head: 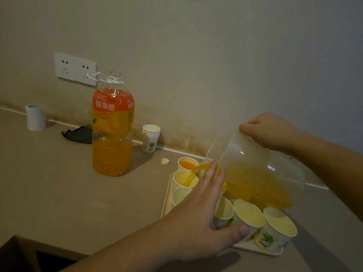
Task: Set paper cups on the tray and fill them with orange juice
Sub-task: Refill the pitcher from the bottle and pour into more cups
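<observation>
My right hand (pixel 272 132) grips a clear plastic pitcher (pixel 253 171) of orange juice, tilted left. A stream runs from its spout into a paper cup (pixel 184 180) on the pale tray (pixel 167 203). Behind that cup, another cup (pixel 187 163) holds juice. Several empty cups (pixel 249 215) stand on the tray's near side. My left hand (pixel 202 218) hovers flat over the tray's left part with fingers spread, fingertips by the spout, holding nothing. It hides part of the tray and some cups.
A large orange juice bottle (pixel 113 130), uncapped, stands on the counter to the left. Its yellow cap (pixel 165 161) lies near the tray. A stack of spare cups (pixel 150 137) stands by the wall. A dark cloth (pixel 79 134), white roll (pixel 35 117) and wall socket (pixel 75 69) lie farther left.
</observation>
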`<action>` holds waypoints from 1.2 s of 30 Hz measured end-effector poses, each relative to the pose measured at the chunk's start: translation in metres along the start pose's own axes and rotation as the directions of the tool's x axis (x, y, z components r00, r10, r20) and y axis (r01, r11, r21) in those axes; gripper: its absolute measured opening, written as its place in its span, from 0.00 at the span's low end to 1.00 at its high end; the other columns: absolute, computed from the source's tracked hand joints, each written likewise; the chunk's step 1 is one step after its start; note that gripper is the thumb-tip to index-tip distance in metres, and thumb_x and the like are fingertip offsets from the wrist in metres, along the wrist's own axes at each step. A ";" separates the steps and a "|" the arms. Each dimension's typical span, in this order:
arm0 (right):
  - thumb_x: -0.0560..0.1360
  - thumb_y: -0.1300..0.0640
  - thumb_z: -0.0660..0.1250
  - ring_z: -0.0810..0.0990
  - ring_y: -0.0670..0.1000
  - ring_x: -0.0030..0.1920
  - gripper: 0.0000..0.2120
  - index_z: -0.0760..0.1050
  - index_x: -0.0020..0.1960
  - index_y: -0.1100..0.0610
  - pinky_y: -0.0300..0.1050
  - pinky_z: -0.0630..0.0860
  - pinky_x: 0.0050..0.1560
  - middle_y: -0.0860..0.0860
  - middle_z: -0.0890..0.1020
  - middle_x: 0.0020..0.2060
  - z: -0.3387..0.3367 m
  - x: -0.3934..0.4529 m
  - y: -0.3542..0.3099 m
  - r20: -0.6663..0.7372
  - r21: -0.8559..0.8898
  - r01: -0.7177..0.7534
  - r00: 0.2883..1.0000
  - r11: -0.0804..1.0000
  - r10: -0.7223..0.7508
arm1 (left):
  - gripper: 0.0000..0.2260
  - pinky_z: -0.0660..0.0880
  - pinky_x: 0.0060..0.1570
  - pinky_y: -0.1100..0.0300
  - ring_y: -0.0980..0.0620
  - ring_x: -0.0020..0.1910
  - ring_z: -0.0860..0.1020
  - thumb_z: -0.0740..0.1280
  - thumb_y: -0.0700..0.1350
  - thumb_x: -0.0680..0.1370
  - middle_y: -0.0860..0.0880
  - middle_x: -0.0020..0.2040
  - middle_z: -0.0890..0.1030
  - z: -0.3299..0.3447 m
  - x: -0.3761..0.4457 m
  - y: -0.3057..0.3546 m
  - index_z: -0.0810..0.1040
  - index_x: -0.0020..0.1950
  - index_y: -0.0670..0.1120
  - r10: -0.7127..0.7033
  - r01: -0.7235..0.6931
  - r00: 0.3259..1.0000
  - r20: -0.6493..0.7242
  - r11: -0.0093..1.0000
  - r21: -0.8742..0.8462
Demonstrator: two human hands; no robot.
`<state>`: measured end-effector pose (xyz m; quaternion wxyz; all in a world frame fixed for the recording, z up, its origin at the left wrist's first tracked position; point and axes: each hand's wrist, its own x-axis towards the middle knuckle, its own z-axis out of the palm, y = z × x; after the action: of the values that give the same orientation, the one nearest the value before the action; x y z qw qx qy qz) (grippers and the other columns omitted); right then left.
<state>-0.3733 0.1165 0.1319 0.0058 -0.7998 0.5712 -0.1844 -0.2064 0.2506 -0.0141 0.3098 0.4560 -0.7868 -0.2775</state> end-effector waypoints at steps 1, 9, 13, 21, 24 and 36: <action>0.78 0.55 0.62 0.66 0.55 0.30 0.19 0.66 0.30 0.59 0.46 0.60 0.34 0.56 0.67 0.29 0.000 0.000 0.000 0.001 -0.003 0.001 1.000 1.000 -0.001 | 0.47 0.49 0.80 0.51 0.69 0.75 0.31 0.66 0.68 0.76 0.76 0.71 0.25 0.000 0.000 0.000 0.34 0.80 0.64 -0.001 0.001 1.000 0.002 1.000 0.001; 0.78 0.54 0.62 0.66 0.54 0.31 0.19 0.66 0.31 0.60 0.46 0.61 0.34 0.56 0.66 0.29 0.000 -0.001 -0.001 0.001 -0.005 0.000 1.000 1.000 0.000 | 0.47 0.49 0.80 0.51 0.70 0.76 0.33 0.66 0.68 0.75 0.75 0.72 0.26 0.001 -0.002 -0.002 0.34 0.80 0.63 0.020 -0.021 1.000 -0.016 1.000 -0.005; 0.79 0.53 0.61 0.70 0.55 0.33 0.19 0.73 0.35 0.66 0.46 0.65 0.37 0.58 0.70 0.31 0.001 0.000 0.000 0.008 0.001 0.017 1.000 1.000 -0.017 | 0.47 0.49 0.80 0.53 0.71 0.75 0.33 0.67 0.68 0.76 0.75 0.72 0.27 0.002 -0.003 -0.003 0.35 0.81 0.63 0.025 -0.025 0.999 -0.021 1.000 -0.008; 0.78 0.53 0.62 0.72 0.56 0.36 0.21 0.75 0.41 0.71 0.47 0.67 0.39 0.59 0.72 0.33 0.001 0.003 0.004 -0.011 0.005 0.029 1.000 1.000 -0.029 | 0.47 0.48 0.80 0.53 0.71 0.75 0.32 0.67 0.68 0.76 0.75 0.72 0.26 0.002 -0.002 -0.003 0.34 0.81 0.63 0.026 -0.026 1.000 -0.016 1.000 -0.001; 0.78 0.52 0.61 0.73 0.57 0.36 0.21 0.76 0.41 0.71 0.47 0.69 0.40 0.59 0.73 0.34 0.002 0.004 0.005 -0.009 0.003 0.040 0.999 0.999 -0.040 | 0.47 0.48 0.80 0.54 0.70 0.75 0.32 0.67 0.68 0.76 0.75 0.72 0.26 0.002 -0.002 -0.003 0.34 0.81 0.63 0.021 -0.021 1.000 -0.016 1.000 -0.001; 0.78 0.53 0.62 0.69 0.56 0.33 0.19 0.71 0.33 0.63 0.47 0.65 0.37 0.57 0.70 0.30 0.003 0.004 0.006 -0.011 -0.022 0.045 0.999 0.999 -0.045 | 0.47 0.49 0.79 0.54 0.69 0.76 0.33 0.66 0.68 0.75 0.76 0.71 0.26 0.002 -0.003 -0.001 0.34 0.80 0.64 0.008 -0.008 1.000 -0.003 1.000 0.001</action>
<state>-0.3766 0.1099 0.1293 -0.0106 -0.8113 0.5552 -0.1830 -0.2059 0.2531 -0.0165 0.3117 0.4535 -0.7883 -0.2752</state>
